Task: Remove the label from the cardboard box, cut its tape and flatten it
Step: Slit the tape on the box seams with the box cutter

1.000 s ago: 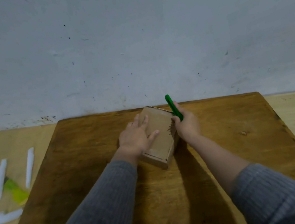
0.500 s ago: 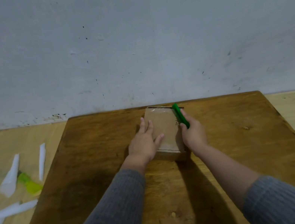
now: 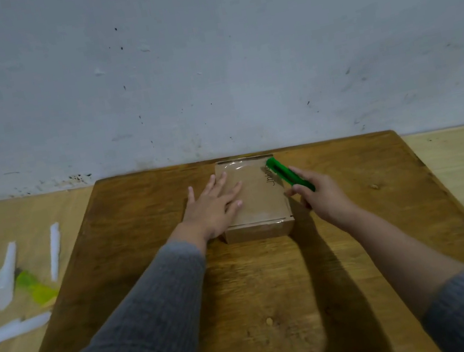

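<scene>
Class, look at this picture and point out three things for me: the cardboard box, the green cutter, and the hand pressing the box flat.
cardboard box (image 3: pixel 255 202), head view: bare middle of its taped top face.
green cutter (image 3: pixel 284 173), head view: middle of its green body.
left hand (image 3: pixel 210 207), head view: back of the hand, fingers spread on the box.

box (image 3: pixel 255 202): matt brown cardboard, glossy clear tape on top; cutter (image 3: pixel 288 174): green plastic; table (image 3: pixel 264 294): worn varnished wood; wall (image 3: pixel 203 56): rough, matt; sleeves (image 3: pixel 146 330): ribbed grey knit
</scene>
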A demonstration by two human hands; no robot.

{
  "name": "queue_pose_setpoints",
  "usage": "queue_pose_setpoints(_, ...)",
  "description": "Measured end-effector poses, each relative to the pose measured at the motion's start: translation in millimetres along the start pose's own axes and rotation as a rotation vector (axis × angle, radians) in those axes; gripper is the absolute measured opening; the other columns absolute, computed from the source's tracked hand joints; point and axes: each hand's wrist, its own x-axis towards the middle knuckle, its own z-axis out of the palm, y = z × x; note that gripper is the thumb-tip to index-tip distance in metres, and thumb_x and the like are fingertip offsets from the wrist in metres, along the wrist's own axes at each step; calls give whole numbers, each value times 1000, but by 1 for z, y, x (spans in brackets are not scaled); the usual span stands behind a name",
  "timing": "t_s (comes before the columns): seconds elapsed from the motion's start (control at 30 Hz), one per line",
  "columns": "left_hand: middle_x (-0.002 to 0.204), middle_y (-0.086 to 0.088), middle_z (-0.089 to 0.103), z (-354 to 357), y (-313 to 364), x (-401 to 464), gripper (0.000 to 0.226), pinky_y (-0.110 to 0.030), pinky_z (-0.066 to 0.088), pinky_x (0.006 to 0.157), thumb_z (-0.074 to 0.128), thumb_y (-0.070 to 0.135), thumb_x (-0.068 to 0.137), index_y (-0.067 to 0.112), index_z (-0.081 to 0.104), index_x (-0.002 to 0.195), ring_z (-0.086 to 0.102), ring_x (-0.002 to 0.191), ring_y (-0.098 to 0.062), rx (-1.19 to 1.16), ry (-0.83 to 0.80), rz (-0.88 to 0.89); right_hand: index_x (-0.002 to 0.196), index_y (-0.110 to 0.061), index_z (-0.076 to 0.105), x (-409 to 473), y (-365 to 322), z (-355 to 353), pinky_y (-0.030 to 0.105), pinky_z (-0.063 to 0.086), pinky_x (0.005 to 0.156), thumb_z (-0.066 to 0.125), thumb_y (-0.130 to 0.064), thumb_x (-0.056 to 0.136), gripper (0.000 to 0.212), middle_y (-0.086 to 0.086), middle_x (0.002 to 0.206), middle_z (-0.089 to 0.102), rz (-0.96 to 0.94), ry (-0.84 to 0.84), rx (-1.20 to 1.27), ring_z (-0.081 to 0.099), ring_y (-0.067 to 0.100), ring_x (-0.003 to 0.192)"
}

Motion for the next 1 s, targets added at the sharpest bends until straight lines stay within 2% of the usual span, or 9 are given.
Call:
queue_pose_setpoints(0.13,160,7,-21,14,16,-7,52,-60,-11,115,12,45,104,38,-1,154,-19,147,-17,-106,38,-82,145,-31,29,-13,-1,-14,34,51,70,49,-11,95,57,4,112,55,80,-38,26,53,13,71)
queue_pose_setpoints(0.3,159,3,-25,17,35,-12,53,-60,-14,114,12,44,104,35,-2,155,-26,145,-19,-180,33,-107,146,-31,29,-25,-2,-10,42,53,83,43,-2,95,60,0,115,56,128,-34,45,59,22,97)
queue_pose_setpoints(0.47,161,3,-21,12,33,-12,52,-60,-16,113,15,50,103,42,2,153,-26,145,-20,-115,8,-68,144,-32,31,-27,-4,-2,35,49,82,42,-1,96,59,2,126,56,103,-3,64,57,21,104)
queue_pose_setpoints(0.53,161,5,-17,3,20,-7,52,-60,-17,112,16,54,102,45,4,152,-23,146,-20,-24,-17,-3,144,-31,32,-27,-2,-9,31,52,77,44,-2,95,57,0,123,58,58,-14,-32,60,18,98)
queue_pose_setpoints(0.63,161,6,-18,-5,5,1,52,-58,-17,112,11,53,102,45,-3,151,-20,147,-18,149,-45,119,142,-28,35,-34,0,-25,20,50,64,45,-2,95,54,-3,110,62,-8,-132,-36,57,10,77)
queue_pose_setpoints(0.77,153,8,-27,-1,-2,3,52,-57,-16,114,6,50,101,41,-12,150,-18,147,-16,226,-12,226,137,-30,42,-40,0,-41,16,53,64,50,-5,94,51,-10,98,65,-55,-236,-23,56,5,72)
queue_pose_setpoints(0.9,155,11,-26,2,-7,6,52,-56,-14,115,4,51,101,43,-10,150,-19,146,-13,187,2,238,126,-42,48,-46,9,-47,36,56,74,57,-14,91,46,-11,91,66,-134,-272,-178,60,13,70)
queue_pose_setpoints(0.93,157,10,-23,2,-8,6,52,-57,-14,115,4,51,101,43,-9,151,-19,146,-13,182,3,240,122,-45,49,-47,10,-48,38,55,75,59,-16,90,45,-10,92,68,-157,-278,-207,60,13,69)
queue_pose_setpoints(1.0,160,9,-20,3,-8,7,52,-57,-11,116,5,51,101,42,-8,151,-18,147,-14,181,-4,242,117,-46,52,-47,9,-46,29,53,70,62,-17,88,42,-8,103,70,-216,-289,-254,59,6,65)
